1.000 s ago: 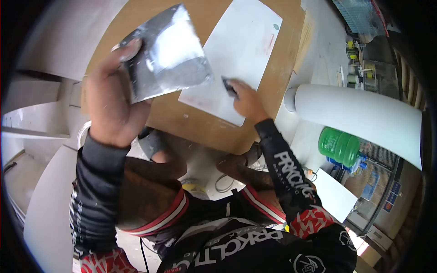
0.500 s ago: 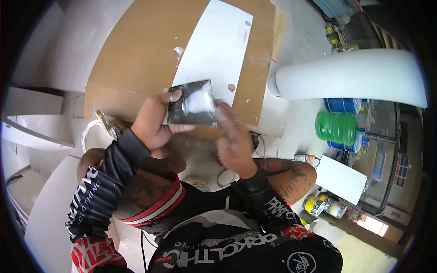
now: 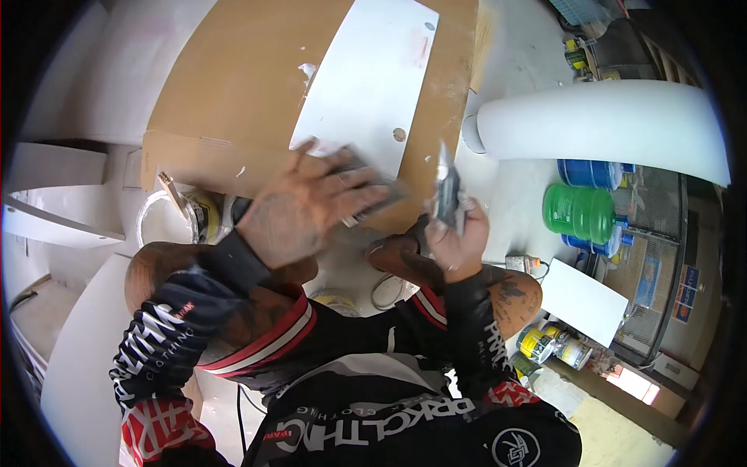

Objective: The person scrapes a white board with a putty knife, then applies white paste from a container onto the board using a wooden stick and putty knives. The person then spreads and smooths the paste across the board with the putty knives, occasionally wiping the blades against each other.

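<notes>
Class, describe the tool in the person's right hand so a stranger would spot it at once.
Find the big brown board with the white panel on it. At its near right corner the right hand holds up a small scraper. It stands edge-on, thin and grey, unlike the broader dark plate flat under the left hand.

The board (image 3: pixel 233 86) is brown and the panel (image 3: pixel 373 70) white. The scraper (image 3: pixel 445 191) is grey. On the right, one jug (image 3: pixel 580 214) is green. The sleeves (image 3: pixel 167 335) are black with white letters.
</notes>
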Demonstrator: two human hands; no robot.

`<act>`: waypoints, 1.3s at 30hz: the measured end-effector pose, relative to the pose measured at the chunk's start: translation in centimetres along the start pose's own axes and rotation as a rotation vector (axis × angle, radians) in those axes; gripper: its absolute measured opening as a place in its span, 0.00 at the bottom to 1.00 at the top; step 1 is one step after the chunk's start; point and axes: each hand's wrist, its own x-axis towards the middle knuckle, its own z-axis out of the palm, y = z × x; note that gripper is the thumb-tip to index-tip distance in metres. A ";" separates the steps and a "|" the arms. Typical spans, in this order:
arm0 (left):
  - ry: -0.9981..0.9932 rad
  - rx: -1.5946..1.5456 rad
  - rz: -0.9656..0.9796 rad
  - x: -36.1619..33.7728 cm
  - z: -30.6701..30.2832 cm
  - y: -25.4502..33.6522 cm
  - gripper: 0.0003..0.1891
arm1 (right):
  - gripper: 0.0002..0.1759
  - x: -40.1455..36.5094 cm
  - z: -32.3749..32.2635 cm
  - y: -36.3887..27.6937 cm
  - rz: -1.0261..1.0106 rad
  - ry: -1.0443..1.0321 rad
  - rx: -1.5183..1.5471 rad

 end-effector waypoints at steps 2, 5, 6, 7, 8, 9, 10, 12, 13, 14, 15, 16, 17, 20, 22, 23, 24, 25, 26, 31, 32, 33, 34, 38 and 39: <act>-0.207 0.103 -0.152 -1.7 0.6 -2.1 0.27 | 0.16 2.3 -2.2 -2.1 -0.120 0.158 -0.333; -0.341 0.140 -0.307 -3.1 0.9 -4.2 0.21 | 0.17 6.2 -2.9 -3.2 -0.124 0.393 -0.938; -0.268 0.088 -0.313 -3.2 0.5 -4.7 0.18 | 0.18 8.3 -4.1 -3.6 -0.279 0.194 -1.438; -0.275 0.083 -0.318 -3.0 0.2 -4.9 0.18 | 0.20 9.8 -4.9 -3.7 -0.437 -0.047 -1.918; -0.197 0.050 -0.299 -2.7 -0.1 -5.0 0.17 | 0.20 10.8 -4.7 -3.4 -0.427 -0.049 -1.916; -0.116 0.018 -0.282 -2.5 -0.4 -5.1 0.17 | 0.21 11.7 -4.3 -3.2 -0.327 -0.115 -2.005; -0.117 0.014 -0.292 -2.4 -0.7 -5.1 0.17 | 0.22 12.4 -4.0 -2.8 -0.222 -0.184 -2.093; -0.169 0.001 -0.301 -2.3 -0.9 -5.0 0.17 | 0.23 14.1 -5.2 -1.5 -0.275 -0.230 -2.202; -0.165 -0.005 -0.309 -2.3 -0.9 -5.1 0.17 | 0.24 14.6 -6.0 -0.6 -0.342 -0.272 -2.305; -0.196 -0.025 -0.312 -2.3 -0.8 -5.2 0.17 | 0.24 14.5 -7.1 0.6 -0.333 -0.281 -2.310; -0.228 -0.044 -0.315 -2.4 -0.7 -5.3 0.18 | 0.24 13.9 -8.1 2.1 -0.489 -0.281 -2.344; -0.228 -0.048 -0.322 -2.5 -0.7 -5.3 0.18 | 0.24 13.4 -8.4 3.0 -0.648 -0.278 -2.368; -0.203 -0.092 -0.313 -2.6 -0.6 -5.3 0.18 | 0.24 13.0 -8.5 3.0 -0.641 -0.285 -2.370; -0.176 -0.132 -0.306 -2.6 -0.5 -5.6 0.19 | 0.24 12.5 -6.7 1.4 -0.485 -0.384 -2.312; -0.179 -0.133 -0.303 -2.5 -0.5 -5.7 0.19 | 0.25 13.3 -2.7 -0.8 -0.111 -0.080 -2.212; -0.185 -0.118 -0.302 -2.4 -0.6 -5.7 0.19 | 0.25 15.0 -3.4 -1.9 -0.268 -0.137 -2.236; -0.190 -0.102 -0.302 -2.3 -0.7 -5.7 0.19 | 0.25 16.8 -4.1 -2.7 -0.429 -0.198 -2.252; -0.190 -0.103 -0.303 -2.4 -0.6 -5.8 0.19 | 0.25 17.6 -3.4 -2.7 -0.427 -0.198 -2.253; -0.170 -0.101 -0.283 -2.4 -0.4 -5.9 0.19 | 0.25 18.4 -2.6 -2.7 -0.297 -0.117 -2.302; -0.176 -0.134 -0.306 -2.7 -0.7 -5.9 0.19 | 0.25 18.9 -4.8 0.7 -0.261 -0.122 -2.395; -0.163 -0.151 -0.297 -2.7 -0.7 -5.9 0.19 | 0.25 18.0 -5.3 1.5 -0.342 -0.172 -2.370; -0.150 -0.167 -0.287 -2.7 -0.8 -6.0 0.19 | 0.25 16.9 -5.6 2.2 -0.422 -0.219 -2.341; -0.154 -0.174 -0.283 -2.7 -0.9 -5.9 0.19 | 0.25 15.7 -6.3 2.8 -0.415 -0.210 -2.343; -0.194 -0.185 -0.328 -2.6 -0.9 -5.8 0.19 | 0.25 11.2 -7.5 3.0 -0.362 -0.296 -2.329; -0.193 -0.187 -0.321 -2.5 -0.9 -5.9 0.20 | 0.25 10.4 -7.6 2.4 -0.263 -0.324 -2.332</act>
